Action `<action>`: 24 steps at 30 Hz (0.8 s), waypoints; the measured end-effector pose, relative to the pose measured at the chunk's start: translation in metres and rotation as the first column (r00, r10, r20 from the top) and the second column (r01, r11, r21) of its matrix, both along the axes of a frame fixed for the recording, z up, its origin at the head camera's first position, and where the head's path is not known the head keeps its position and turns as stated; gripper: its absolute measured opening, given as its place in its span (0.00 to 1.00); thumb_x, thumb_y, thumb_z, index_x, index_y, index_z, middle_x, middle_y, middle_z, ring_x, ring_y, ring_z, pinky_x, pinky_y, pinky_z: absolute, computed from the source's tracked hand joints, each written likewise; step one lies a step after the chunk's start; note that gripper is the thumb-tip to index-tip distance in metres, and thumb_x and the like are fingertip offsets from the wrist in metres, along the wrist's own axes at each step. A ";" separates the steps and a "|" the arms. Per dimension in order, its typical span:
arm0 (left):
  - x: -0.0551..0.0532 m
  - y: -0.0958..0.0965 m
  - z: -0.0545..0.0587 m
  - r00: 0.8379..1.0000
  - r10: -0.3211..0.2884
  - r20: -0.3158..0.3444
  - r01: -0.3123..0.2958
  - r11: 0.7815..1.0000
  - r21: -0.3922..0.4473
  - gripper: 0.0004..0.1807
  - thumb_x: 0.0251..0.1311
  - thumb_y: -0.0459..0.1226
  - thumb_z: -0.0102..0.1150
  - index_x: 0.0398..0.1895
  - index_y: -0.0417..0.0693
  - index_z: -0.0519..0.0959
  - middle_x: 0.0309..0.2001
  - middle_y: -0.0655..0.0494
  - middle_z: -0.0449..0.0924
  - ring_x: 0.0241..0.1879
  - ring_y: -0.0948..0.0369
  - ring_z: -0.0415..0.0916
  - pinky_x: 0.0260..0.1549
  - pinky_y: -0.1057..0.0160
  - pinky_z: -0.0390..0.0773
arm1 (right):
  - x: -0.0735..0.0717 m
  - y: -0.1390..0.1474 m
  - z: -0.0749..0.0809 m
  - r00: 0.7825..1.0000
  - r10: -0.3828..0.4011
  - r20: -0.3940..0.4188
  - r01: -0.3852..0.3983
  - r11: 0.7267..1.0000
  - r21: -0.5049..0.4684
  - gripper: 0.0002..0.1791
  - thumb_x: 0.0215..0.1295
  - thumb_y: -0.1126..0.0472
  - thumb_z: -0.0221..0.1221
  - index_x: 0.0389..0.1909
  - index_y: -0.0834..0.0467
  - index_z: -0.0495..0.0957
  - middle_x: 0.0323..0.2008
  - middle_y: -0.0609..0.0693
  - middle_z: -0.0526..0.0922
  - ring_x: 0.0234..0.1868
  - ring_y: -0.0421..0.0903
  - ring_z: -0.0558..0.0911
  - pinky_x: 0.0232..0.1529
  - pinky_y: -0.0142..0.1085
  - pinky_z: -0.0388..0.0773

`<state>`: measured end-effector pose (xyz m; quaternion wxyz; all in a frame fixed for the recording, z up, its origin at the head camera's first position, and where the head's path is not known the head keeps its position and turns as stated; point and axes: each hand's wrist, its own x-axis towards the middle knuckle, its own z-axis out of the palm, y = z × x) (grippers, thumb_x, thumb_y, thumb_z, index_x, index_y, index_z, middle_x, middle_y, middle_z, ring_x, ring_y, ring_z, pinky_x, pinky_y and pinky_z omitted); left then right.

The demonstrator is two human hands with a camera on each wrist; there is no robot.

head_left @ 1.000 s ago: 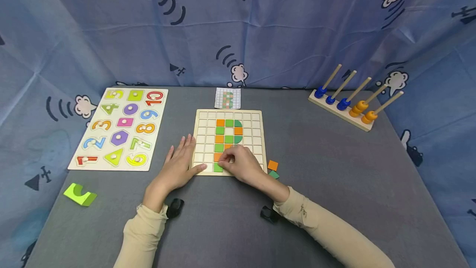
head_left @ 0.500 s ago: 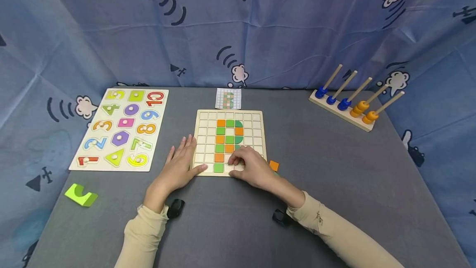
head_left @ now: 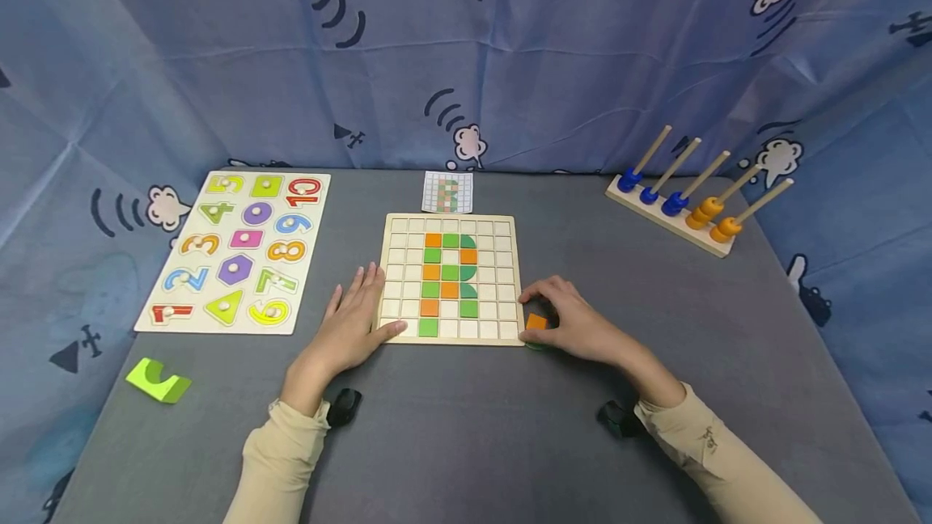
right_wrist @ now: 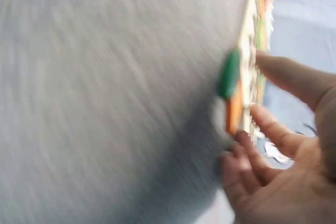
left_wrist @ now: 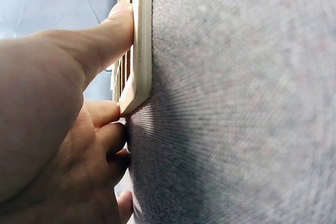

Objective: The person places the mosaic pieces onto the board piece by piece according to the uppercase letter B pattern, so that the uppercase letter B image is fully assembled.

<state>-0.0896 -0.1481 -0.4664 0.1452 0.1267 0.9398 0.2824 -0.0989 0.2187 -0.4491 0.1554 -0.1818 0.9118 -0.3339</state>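
Note:
A wooden grid board [head_left: 502, 343] lies in the middle of the table, with orange and green square tiles and several dark green quarter-round pieces set in its cells. Straight fingers of my left hand [head_left: 348, 328] lie along its left edge, and the thumb [left_wrist: 118, 27] rests on its front corner. Off the board's right edge, my right hand [head_left: 578, 328] is spread around a loose orange square tile [head_left: 536, 320], thumb and index finger apart. A dark green piece [right_wrist: 229, 74] lies against that tile, mostly hidden by the thumb in the head view.
A small pattern card [head_left: 447, 192] lies behind the board. At left are a number-and-shape peg puzzle [head_left: 240, 289] and a lime-green arch block [head_left: 157, 382]. A wooden bead stacker [head_left: 670, 221] with several pegs stands at the back right.
My right hand has moved right, off the board, to the loose tiles. A green square and a dark green quarter-round piece now show where it was. The left hand has stayed put.

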 end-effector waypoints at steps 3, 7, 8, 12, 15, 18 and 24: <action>0.000 -0.001 -0.001 1.000 0.000 -0.001 0.000 1.000 -0.001 0.53 0.75 0.51 0.61 0.86 0.35 0.41 0.87 0.40 0.36 0.87 0.42 0.32 0.82 0.33 0.33 | 0.000 0.008 0.004 1.000 0.004 -0.014 -0.004 1.000 0.027 0.24 0.62 0.61 0.76 0.57 0.60 0.81 0.51 0.56 0.79 0.50 0.51 0.77 0.53 0.48 0.76; 0.000 -0.002 -0.001 1.000 0.001 -0.001 -0.001 1.000 0.003 0.53 0.75 0.52 0.61 0.86 0.36 0.41 0.87 0.40 0.35 0.87 0.43 0.32 0.82 0.33 0.33 | 0.002 0.010 0.005 1.000 -0.012 -0.019 0.013 1.000 0.025 0.18 0.61 0.67 0.75 0.51 0.61 0.83 0.40 0.53 0.81 0.39 0.45 0.77 0.42 0.37 0.76; 0.000 -0.002 -0.001 1.000 0.001 0.000 -0.001 1.000 0.005 0.53 0.75 0.52 0.61 0.86 0.36 0.41 0.87 0.41 0.35 0.87 0.43 0.32 0.82 0.33 0.33 | 0.002 0.010 0.004 1.000 -0.018 -0.019 0.019 1.000 0.021 0.16 0.62 0.69 0.74 0.49 0.61 0.84 0.37 0.52 0.81 0.37 0.44 0.76 0.40 0.35 0.75; 0.000 -0.001 -0.001 1.000 0.001 0.002 -0.001 1.000 0.010 0.53 0.75 0.52 0.61 0.86 0.36 0.41 0.87 0.41 0.35 0.87 0.43 0.31 0.82 0.33 0.32 | 0.002 0.007 0.003 0.999 -0.039 -0.018 0.040 0.999 0.021 0.11 0.61 0.71 0.73 0.43 0.61 0.84 0.34 0.50 0.81 0.35 0.42 0.76 0.37 0.32 0.74; 0.000 -0.001 -0.001 1.000 0.001 0.006 -0.001 1.000 0.015 0.53 0.75 0.52 0.61 0.86 0.36 0.41 0.87 0.41 0.35 0.87 0.43 0.31 0.82 0.33 0.32 | 0.003 0.005 0.004 0.999 -0.048 -0.019 0.049 0.998 0.029 0.10 0.61 0.71 0.73 0.40 0.60 0.83 0.33 0.50 0.81 0.34 0.41 0.76 0.37 0.32 0.74; 0.001 -0.001 -0.001 1.000 0.001 0.003 -0.001 1.000 0.017 0.53 0.75 0.51 0.61 0.86 0.35 0.41 0.87 0.40 0.35 0.87 0.43 0.31 0.82 0.33 0.32 | 0.004 0.001 0.005 0.998 -0.067 -0.020 0.068 0.997 0.028 0.09 0.63 0.71 0.71 0.39 0.59 0.82 0.31 0.49 0.81 0.32 0.41 0.76 0.35 0.32 0.74; 0.000 0.000 -0.001 1.000 0.000 -0.003 0.000 1.000 0.011 0.53 0.75 0.52 0.61 0.86 0.35 0.42 0.87 0.40 0.35 0.87 0.43 0.32 0.82 0.33 0.33 | 0.006 -0.008 0.006 0.987 -0.149 -0.059 0.147 0.988 -0.042 0.13 0.69 0.71 0.66 0.53 0.60 0.85 0.35 0.51 0.81 0.33 0.44 0.74 0.34 0.32 0.70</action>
